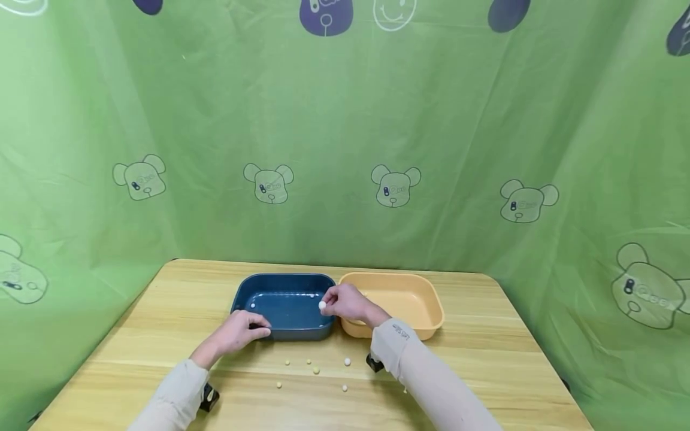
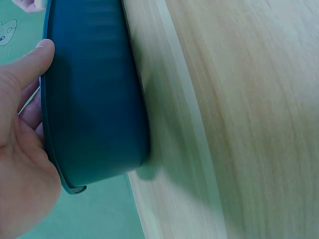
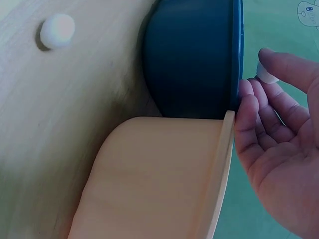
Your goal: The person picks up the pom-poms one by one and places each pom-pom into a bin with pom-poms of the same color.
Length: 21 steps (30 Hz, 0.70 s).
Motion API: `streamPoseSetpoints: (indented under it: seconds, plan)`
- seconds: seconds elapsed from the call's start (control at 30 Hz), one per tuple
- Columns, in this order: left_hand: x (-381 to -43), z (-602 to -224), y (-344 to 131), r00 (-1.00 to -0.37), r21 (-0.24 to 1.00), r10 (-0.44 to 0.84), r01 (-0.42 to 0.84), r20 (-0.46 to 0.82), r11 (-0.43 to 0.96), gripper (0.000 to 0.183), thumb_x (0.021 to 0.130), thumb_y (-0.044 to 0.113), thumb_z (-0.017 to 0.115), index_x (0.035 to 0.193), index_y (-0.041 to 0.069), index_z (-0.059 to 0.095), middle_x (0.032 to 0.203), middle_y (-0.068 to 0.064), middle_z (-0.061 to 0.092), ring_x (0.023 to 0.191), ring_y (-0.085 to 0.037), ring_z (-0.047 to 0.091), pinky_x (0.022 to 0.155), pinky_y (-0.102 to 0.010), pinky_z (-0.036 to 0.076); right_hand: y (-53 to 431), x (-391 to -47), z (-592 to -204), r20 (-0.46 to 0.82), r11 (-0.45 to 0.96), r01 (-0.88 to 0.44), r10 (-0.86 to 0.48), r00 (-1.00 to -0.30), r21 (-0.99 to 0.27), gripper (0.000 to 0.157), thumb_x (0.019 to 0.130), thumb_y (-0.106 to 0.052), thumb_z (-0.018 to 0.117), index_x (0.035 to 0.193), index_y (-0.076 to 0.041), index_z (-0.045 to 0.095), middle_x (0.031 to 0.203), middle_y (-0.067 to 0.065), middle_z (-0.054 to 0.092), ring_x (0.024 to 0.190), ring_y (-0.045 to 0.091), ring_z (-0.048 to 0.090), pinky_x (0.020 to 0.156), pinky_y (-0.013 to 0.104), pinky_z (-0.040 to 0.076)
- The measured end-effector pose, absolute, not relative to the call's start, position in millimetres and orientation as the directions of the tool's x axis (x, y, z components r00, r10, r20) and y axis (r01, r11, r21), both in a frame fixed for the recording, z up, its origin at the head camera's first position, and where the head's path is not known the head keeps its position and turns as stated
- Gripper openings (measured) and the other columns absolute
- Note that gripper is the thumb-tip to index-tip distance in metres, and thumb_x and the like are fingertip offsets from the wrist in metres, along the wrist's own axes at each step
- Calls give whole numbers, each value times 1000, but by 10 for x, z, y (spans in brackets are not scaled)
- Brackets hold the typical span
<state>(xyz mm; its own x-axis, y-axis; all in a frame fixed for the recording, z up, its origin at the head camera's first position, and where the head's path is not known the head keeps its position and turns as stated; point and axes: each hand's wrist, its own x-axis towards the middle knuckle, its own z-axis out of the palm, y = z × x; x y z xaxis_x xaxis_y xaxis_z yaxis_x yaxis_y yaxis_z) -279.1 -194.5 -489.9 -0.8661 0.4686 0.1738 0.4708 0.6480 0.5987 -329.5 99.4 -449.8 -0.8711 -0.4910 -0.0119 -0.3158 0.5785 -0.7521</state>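
Note:
A dark blue plastic basin (image 1: 302, 334) stands on the table. My left hand (image 1: 237, 332) holds its near left rim, thumb (image 2: 35, 62) against the outer wall and the other fingers over the inner side. Above the basin's right end, my right hand (image 1: 347, 302) pinches a white ball (image 1: 322, 305) between thumb and fingers. In the right wrist view the same ball (image 3: 266, 73) is partly covered by the thumb. A few small white balls (image 1: 253, 305) lie inside the blue basin.
An orange basin (image 1: 431, 317) adjoins the blue one on the right, partly hidden by my right hand. Along the near part of the wooden table (image 1: 474, 359) lie white balls (image 1: 347, 361) and several small yellowish balls (image 1: 316, 370). A green curtain (image 1: 334, 227) hangs behind.

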Motion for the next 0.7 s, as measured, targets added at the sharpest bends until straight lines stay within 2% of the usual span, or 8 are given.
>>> streamPoseSetpoints:
  seconds: [0.3,0.7]
  plan:
    - [-2829,-4920,-1921,-870,601,460,466,177,650,11,89,24,67,92,17,74,90,8,69,86,-11,63,75,-28,50,997,-3409,-4537,26,589,-356,-494,-869,-725,9,79,-5,74,84,-4,67,73,-2,62,67,10,54,62,23,47]
    - [-2860,-4915,-1871,-877,598,445,459,183,657,9,88,22,68,91,16,74,89,8,69,85,-11,63,74,-27,50,1029,-3555,-4565,23,565,-338,-491,-871,-753,8,81,-4,72,87,-3,68,79,0,62,72,14,55,65,25,48]
